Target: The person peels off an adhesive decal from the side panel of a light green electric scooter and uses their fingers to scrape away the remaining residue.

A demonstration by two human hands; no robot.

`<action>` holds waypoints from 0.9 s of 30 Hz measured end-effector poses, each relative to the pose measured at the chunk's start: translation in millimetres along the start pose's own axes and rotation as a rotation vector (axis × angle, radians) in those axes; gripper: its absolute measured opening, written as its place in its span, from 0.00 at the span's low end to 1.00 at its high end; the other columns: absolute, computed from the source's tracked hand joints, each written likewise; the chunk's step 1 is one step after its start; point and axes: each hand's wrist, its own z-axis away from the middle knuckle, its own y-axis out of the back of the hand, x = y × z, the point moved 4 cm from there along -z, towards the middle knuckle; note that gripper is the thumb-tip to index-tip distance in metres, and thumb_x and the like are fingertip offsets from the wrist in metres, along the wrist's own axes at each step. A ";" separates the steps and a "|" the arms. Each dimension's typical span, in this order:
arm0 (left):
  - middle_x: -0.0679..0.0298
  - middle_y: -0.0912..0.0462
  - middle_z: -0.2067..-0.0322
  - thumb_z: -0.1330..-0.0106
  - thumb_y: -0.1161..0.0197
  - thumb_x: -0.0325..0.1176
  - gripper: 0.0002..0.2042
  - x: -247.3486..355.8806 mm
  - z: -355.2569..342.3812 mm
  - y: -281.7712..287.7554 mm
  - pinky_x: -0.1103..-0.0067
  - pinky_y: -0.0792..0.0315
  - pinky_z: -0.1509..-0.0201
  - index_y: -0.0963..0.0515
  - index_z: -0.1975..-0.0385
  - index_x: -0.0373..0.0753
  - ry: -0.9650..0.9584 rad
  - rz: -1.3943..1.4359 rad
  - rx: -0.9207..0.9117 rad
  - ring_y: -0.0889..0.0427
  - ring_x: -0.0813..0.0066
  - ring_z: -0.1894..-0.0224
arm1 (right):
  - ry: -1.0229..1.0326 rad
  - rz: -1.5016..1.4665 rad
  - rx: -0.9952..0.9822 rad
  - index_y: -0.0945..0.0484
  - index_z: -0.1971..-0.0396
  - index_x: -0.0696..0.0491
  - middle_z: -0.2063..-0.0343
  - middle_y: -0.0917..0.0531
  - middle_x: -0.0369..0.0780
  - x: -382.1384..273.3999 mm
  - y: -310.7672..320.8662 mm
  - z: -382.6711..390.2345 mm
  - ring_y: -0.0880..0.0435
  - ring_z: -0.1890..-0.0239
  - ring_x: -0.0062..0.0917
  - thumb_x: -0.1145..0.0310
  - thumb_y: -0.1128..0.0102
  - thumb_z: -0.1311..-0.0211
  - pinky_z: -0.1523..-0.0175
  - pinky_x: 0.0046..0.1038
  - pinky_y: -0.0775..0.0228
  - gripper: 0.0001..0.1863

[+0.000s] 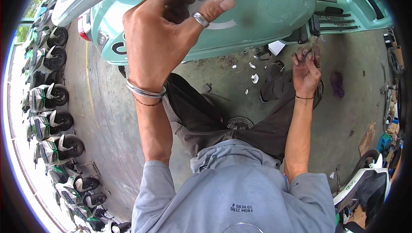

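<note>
My left hand (167,29) is over the mint-green body panel (266,22) of a scooter. Its fingers are curled and its thumb stretches out apart from them, beside a white sticker (222,25) on the panel. Part of that sticker is hidden behind the thumb, and I see nothing gripped in this hand. Lower and to the right, my right hand (306,67) is closed, fingertips up, near the scooter's footboard. A thin, dark sliver-like thing (316,43) sticks up from its fingertips; its kind is too small to make out.
White scraps (255,78) lie on the concrete floor, with a brake disc (240,123) between my legs. A purple cloth (337,85) is to the right. Several parked scooters (56,95) line the left side. Another white scooter (362,181) stands at lower right.
</note>
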 end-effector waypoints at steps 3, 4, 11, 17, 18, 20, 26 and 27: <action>0.62 0.19 0.84 0.43 0.29 0.45 0.17 15.2 -9.5 0.6 0.84 0.31 0.77 0.18 0.73 0.33 -0.061 -0.206 -0.045 0.22 0.81 0.83 | -0.004 -0.015 -0.001 0.25 0.49 0.53 0.68 0.25 0.35 1.9 0.4 -4.6 0.29 0.63 0.23 0.73 0.41 0.37 0.61 0.27 0.37 0.16; 0.63 0.19 0.85 0.42 0.29 0.45 0.17 17.5 -13.1 1.1 0.83 0.31 0.77 0.18 0.73 0.33 -0.089 -0.230 -0.055 0.21 0.81 0.83 | -0.023 -0.016 0.040 0.25 0.49 0.53 0.68 0.25 0.35 3.4 0.9 -5.4 0.29 0.63 0.23 0.73 0.41 0.37 0.61 0.27 0.37 0.16; 0.63 0.19 0.83 0.38 0.33 0.38 0.12 6.2 -11.8 -6.1 0.83 0.30 0.78 0.18 0.70 0.33 -0.034 0.044 -0.119 0.20 0.80 0.82 | -0.007 0.009 0.028 0.25 0.49 0.55 0.69 0.25 0.34 3.7 -3.1 -6.0 0.29 0.64 0.23 0.73 0.41 0.38 0.62 0.27 0.37 0.17; 0.63 0.19 0.82 0.36 0.35 0.35 0.11 -0.6 -6.2 -14.0 0.86 0.34 0.81 0.20 0.70 0.30 0.052 0.325 -0.117 0.20 0.80 0.82 | -0.001 0.027 0.041 0.26 0.47 0.56 0.69 0.25 0.34 2.3 -2.6 -7.9 0.29 0.64 0.22 0.73 0.41 0.37 0.61 0.26 0.38 0.18; 0.63 0.19 0.82 0.36 0.35 0.34 0.11 -2.0 -6.3 -14.8 0.85 0.32 0.80 0.20 0.70 0.30 0.067 0.346 -0.118 0.20 0.80 0.82 | 0.002 0.024 0.046 0.26 0.47 0.56 0.69 0.25 0.34 2.2 -2.2 -8.1 0.29 0.64 0.22 0.73 0.41 0.37 0.61 0.26 0.38 0.18; 0.61 0.18 0.83 0.36 0.34 0.32 0.10 -4.4 -5.1 -15.1 0.84 0.29 0.79 0.20 0.71 0.29 0.095 0.382 -0.111 0.20 0.80 0.82 | 0.003 0.034 0.051 0.26 0.47 0.56 0.68 0.25 0.33 2.0 -1.1 -8.0 0.29 0.64 0.22 0.73 0.41 0.37 0.61 0.26 0.38 0.18; 0.61 0.19 0.82 0.36 0.35 0.30 0.10 -5.0 0.9 -17.6 0.84 0.29 0.79 0.21 0.71 0.28 0.136 0.409 -0.058 0.21 0.81 0.81 | 0.013 0.054 0.071 0.27 0.46 0.57 0.68 0.25 0.33 1.7 0.2 -8.0 0.28 0.64 0.21 0.73 0.41 0.37 0.61 0.26 0.38 0.20; 0.61 0.19 0.82 0.36 0.35 0.30 0.09 -4.7 1.3 -17.9 0.84 0.28 0.79 0.21 0.71 0.27 0.131 0.425 -0.055 0.21 0.81 0.81 | 0.014 0.047 0.069 0.27 0.46 0.58 0.68 0.25 0.33 1.9 0.2 -8.1 0.28 0.64 0.21 0.73 0.41 0.37 0.61 0.26 0.38 0.20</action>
